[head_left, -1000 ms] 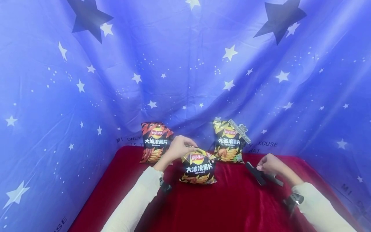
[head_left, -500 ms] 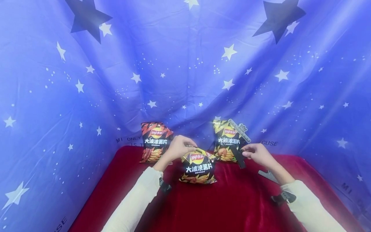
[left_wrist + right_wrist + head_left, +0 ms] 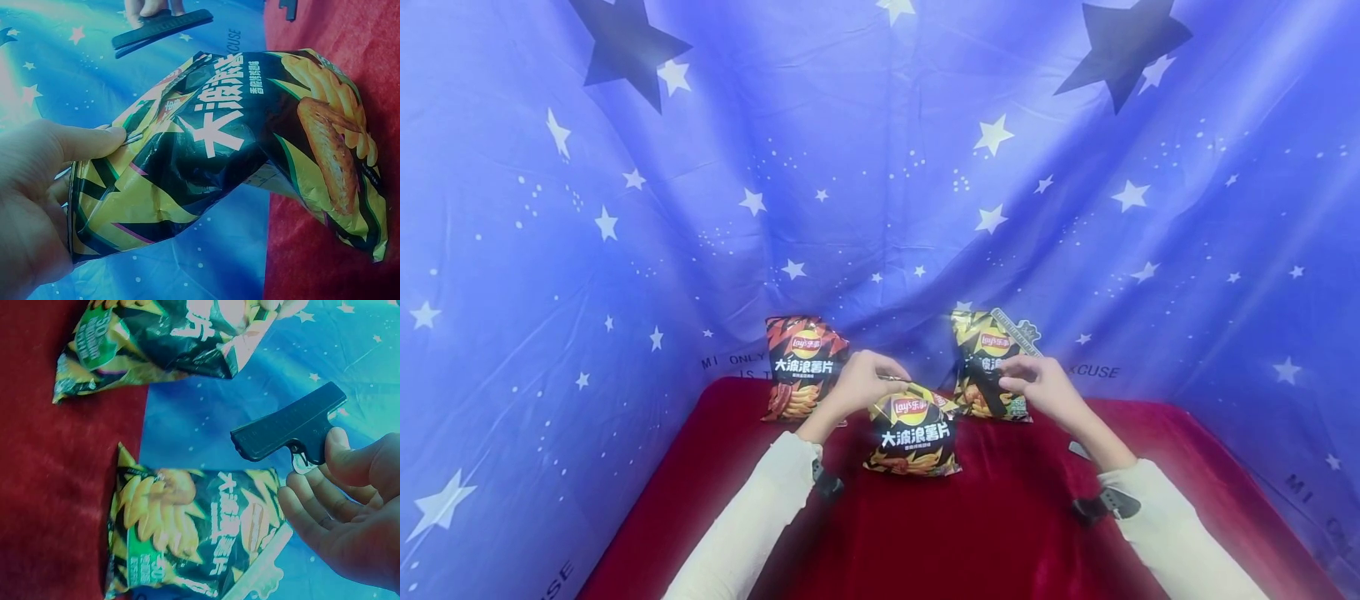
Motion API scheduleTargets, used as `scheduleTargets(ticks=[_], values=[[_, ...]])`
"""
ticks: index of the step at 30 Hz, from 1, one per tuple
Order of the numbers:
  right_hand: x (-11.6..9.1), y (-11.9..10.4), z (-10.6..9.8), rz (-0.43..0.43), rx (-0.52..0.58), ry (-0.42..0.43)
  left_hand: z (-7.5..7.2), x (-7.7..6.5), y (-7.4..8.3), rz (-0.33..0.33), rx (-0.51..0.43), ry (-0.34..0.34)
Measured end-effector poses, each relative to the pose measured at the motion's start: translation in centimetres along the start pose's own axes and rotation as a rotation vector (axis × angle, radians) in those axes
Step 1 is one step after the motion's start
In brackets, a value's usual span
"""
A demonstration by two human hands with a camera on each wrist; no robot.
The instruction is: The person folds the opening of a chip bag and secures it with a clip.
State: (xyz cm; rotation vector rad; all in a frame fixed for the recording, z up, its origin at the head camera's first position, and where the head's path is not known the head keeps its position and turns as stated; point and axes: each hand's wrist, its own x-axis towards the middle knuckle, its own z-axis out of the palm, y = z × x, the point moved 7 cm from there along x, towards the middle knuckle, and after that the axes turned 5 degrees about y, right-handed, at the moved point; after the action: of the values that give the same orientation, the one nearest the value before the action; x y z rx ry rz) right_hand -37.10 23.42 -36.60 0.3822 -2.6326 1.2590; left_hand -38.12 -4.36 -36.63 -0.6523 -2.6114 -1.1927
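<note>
In the head view my left hand [image 3: 865,379] pinches the folded top corner of the yellow-and-black potato chip bag [image 3: 913,433], which stands upright in the middle of the table. The left wrist view shows my thumb pressing on the fold of that bag [image 3: 206,131]. Level with its top and to the right, my right hand [image 3: 1045,392] holds a black bag clip [image 3: 287,428] by its handles, between thumb and fingers. The clip's long jaws look slightly parted in the left wrist view. Clip and bag are apart.
Behind stand a red-and-black chip bag [image 3: 805,343] on the left and a yellow chip bag [image 3: 988,342] on the right, with a pale clip [image 3: 265,569] across its corner. A partly hidden object [image 3: 1078,450] lies by my right forearm on the red cloth table [image 3: 917,542].
My right hand has lifted the black clip off the right side of the table and carried it left, in front of the right-hand bag. My left hand keeps its pinch and place.
</note>
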Motion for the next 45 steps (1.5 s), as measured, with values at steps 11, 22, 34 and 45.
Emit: scheduleTargets(ticks=[11, 22, 34, 45], values=[[0.5, -1.2, 0.9, -0.005, -0.009, 0.026, 0.1, -0.1, -0.1, -0.016, -0.023, -0.005], [0.9, -1.2, 1.6, 0.099, 0.004, 0.03, 0.1, 0.0, -0.2, -0.004, -0.016, -0.009], [1.2, -3.2, 2.7, -0.002, -0.164, 0.059, 0.0, 0.1, -0.2, -0.004, -0.019, -0.015], [1.6, -3.5, 3.6, -0.045, -0.224, 0.081, -0.1, 0.1, -0.3, -0.017, -0.038, -0.027]])
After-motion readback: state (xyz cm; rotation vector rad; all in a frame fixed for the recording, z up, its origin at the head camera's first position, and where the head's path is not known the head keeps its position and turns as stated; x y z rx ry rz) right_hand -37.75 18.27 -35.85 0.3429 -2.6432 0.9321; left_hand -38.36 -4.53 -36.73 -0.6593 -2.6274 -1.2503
